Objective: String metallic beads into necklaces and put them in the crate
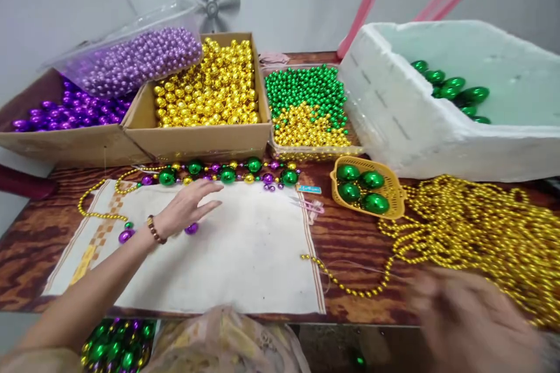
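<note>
My left hand (186, 209) is open over the white cloth (245, 250), fingers stretched toward the finished-looking bead strand and thumb apart. Just beneath it lies a purple bead (191, 228). Another purple bead (126, 236) with a small green one ends a gold bead string at the left. At the lower right, my right hand (468, 314) is smeared by motion. A thin thread (367, 267) runs taut to its closed fingertips, above a gold bead string (363, 292) lying on the table. Along the cloth's far edge stretches a strand of green, purple and gold beads (227, 175).
Behind stand boxes of purple beads (61, 142) and gold beads (196, 142), a green-and-gold bead tray (315, 151), and a white foam box (385, 110). A yellow basket (398, 204) holds green balls. Gold bead strings (476, 233) are heaped right. Pink-handled scissors (312, 206) lie nearby.
</note>
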